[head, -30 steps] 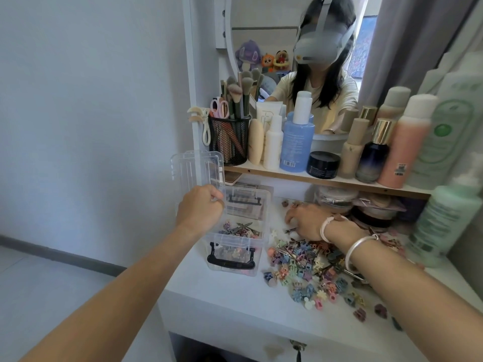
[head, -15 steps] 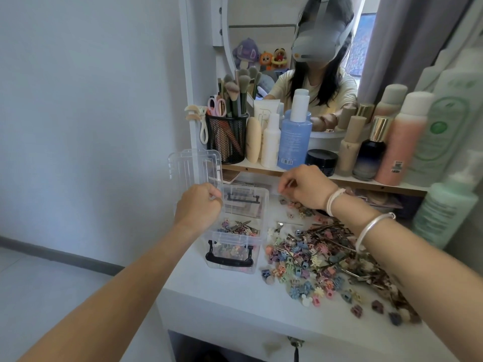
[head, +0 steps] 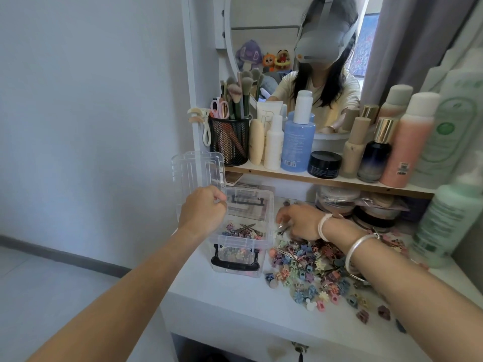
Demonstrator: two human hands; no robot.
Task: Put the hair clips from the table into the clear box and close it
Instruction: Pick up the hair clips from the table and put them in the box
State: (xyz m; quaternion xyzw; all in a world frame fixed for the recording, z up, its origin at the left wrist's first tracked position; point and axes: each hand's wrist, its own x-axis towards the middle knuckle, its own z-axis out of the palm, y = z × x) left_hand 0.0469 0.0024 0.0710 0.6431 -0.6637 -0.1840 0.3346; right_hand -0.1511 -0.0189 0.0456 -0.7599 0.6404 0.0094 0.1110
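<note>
Both my forearms were bare to the edge of the frame; no sleeve was visible on either. My left hand (head: 202,209) carried no ring, band or watch that the view could show. My right hand (head: 298,222) was likewise bare, but its wrist bore two items. The first was a pale pink band (head: 323,226), soft-looking and sitting close to the wrist. The second was a plain silver bangle (head: 359,248), round in section, smooth, and set further up the forearm than the band. In the mirror (head: 274,43), I wore a cream short-sleeved top (head: 337,92) and a grey headset (head: 320,44), with long dark hair falling to the chest.
</note>
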